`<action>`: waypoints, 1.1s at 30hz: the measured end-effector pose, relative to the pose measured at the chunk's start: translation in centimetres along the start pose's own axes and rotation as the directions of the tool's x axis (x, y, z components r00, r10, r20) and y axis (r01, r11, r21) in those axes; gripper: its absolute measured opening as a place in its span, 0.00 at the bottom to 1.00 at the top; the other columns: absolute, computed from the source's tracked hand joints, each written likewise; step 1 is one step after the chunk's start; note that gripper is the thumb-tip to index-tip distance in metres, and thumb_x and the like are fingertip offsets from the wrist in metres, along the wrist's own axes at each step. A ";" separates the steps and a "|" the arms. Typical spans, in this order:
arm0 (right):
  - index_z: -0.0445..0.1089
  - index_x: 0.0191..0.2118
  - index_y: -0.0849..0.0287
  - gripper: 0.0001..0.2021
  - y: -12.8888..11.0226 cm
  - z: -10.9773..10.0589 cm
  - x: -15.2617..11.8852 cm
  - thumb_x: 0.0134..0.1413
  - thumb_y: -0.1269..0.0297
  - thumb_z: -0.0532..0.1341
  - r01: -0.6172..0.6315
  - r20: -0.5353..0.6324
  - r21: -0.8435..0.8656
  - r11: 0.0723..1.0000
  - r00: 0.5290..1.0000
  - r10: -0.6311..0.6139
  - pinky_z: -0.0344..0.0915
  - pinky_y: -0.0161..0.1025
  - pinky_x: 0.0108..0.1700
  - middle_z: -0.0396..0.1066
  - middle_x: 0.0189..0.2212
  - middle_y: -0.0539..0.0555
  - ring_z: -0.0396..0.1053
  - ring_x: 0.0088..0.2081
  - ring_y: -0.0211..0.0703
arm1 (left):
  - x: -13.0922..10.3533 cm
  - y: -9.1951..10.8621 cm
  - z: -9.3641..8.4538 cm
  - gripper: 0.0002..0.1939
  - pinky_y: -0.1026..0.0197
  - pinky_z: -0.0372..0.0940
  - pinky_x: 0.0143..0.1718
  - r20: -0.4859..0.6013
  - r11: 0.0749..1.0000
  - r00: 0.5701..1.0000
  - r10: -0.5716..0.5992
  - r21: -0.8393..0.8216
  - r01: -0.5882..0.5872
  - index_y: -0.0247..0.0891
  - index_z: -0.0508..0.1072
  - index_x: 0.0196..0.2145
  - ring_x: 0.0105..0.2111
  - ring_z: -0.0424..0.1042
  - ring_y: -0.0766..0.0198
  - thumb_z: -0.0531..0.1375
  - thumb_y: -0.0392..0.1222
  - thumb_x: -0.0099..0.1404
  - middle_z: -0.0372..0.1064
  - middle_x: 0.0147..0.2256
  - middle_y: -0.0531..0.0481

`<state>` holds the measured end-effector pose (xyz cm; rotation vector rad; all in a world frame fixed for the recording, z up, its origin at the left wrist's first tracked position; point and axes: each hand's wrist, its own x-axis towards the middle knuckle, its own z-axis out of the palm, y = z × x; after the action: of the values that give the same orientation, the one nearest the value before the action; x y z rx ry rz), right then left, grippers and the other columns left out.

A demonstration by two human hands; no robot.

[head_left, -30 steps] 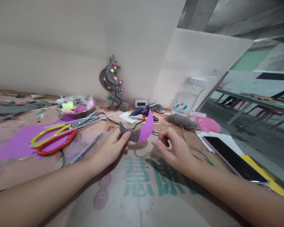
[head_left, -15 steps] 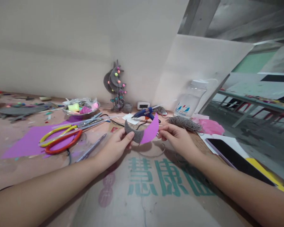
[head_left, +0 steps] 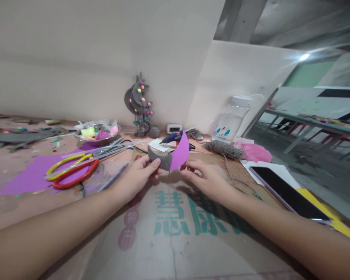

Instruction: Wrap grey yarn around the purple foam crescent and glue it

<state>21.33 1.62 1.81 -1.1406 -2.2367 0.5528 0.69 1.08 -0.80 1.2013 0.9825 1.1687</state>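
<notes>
A purple paper crescent is held above the cardboard, its left part wrapped in grey yarn. My left hand pinches the wrapped end between thumb and fingers. Beside the purple part's lower right edge is my right hand, thumb and fingers curled near each other; whether they grip the yarn is too small to tell. A thin strand hangs below the crescent. Loose yarn runs from the grey skein down past my right forearm.
Scissors and purple paper lie left, near a bowl. Behind the crescent are a blue glue gun and a small white clock. A bottle and a phone are at right. A decorated moon stands against the wall.
My right hand has moved down and left, closer beneath the crescent's purple edge. Loose yarn now shows to the right of my right hand. The whole view has shifted slightly.
</notes>
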 end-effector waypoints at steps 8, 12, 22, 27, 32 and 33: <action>0.74 0.30 0.61 0.09 0.0 2.2 0.6 0.50 0.61 0.63 -0.029 0.142 0.066 0.997 0.990 0.019 0.62 0.35 0.32 0.72 0.27 0.52 0.66 0.29 0.40 | -0.1 -0.1 -0.1 0.12 0.68 0.57 0.25 0.058 0.996 0.998 0.038 0.082 -0.043 0.34 0.67 0.31 0.22 0.62 0.72 0.59 0.48 0.60 0.65 0.24 0.55; 0.75 0.30 0.58 0.05 0.1 2.7 0.6 0.50 0.65 0.61 -0.034 0.166 0.205 0.978 0.986 0.000 0.63 0.35 0.33 0.74 0.27 0.50 0.68 0.29 0.38 | -0.2 0.1 0.0 0.12 0.68 0.59 0.26 0.078 0.987 0.996 0.048 0.149 -0.060 0.34 0.69 0.34 0.23 0.64 0.70 0.57 0.47 0.62 0.66 0.24 0.53; 0.75 0.34 0.58 0.08 0.7 3.2 0.4 0.53 0.66 0.59 -0.035 0.171 0.313 0.949 0.985 -0.020 0.65 0.37 0.39 0.76 0.32 0.51 0.71 0.34 0.41 | -0.5 0.2 0.3 0.11 0.61 0.66 0.27 0.199 0.996 0.978 -0.065 -0.040 0.074 0.39 0.66 0.37 0.24 0.74 0.61 0.56 0.49 0.62 0.72 0.26 0.50; 0.75 0.35 0.59 0.07 0.6 3.3 0.4 0.53 0.67 0.58 -0.001 0.149 0.306 0.952 0.988 -0.047 0.65 0.37 0.42 0.76 0.34 0.51 0.71 0.36 0.40 | -0.4 0.2 0.2 0.10 0.60 0.67 0.29 0.218 0.991 0.972 -0.085 -0.086 0.106 0.38 0.67 0.35 0.25 0.74 0.61 0.56 0.48 0.62 0.73 0.26 0.49; 0.69 0.29 0.59 0.07 0.7 2.2 0.2 0.54 0.66 0.56 -0.100 -0.078 0.228 0.969 0.990 0.121 0.61 0.34 0.31 0.70 0.25 0.49 0.65 0.27 0.37 | 0.0 -0.2 0.1 0.10 0.63 0.68 0.29 0.088 0.993 0.996 -0.030 -0.112 0.039 0.36 0.66 0.36 0.25 0.74 0.64 0.55 0.46 0.63 0.73 0.25 0.48; 0.68 0.29 0.59 0.07 0.9 1.8 0.2 0.54 0.64 0.55 -0.125 -0.141 0.231 0.965 0.977 0.160 0.59 0.33 0.29 0.67 0.24 0.48 0.62 0.25 0.36 | 0.1 -0.3 0.0 0.11 0.63 0.68 0.29 0.067 0.993 0.997 -0.027 -0.115 0.035 0.36 0.66 0.37 0.25 0.74 0.64 0.55 0.47 0.64 0.73 0.25 0.48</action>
<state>20.60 2.07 -0.07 -1.1914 -1.9149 0.7239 0.70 1.16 -1.06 1.1208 0.8691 1.1392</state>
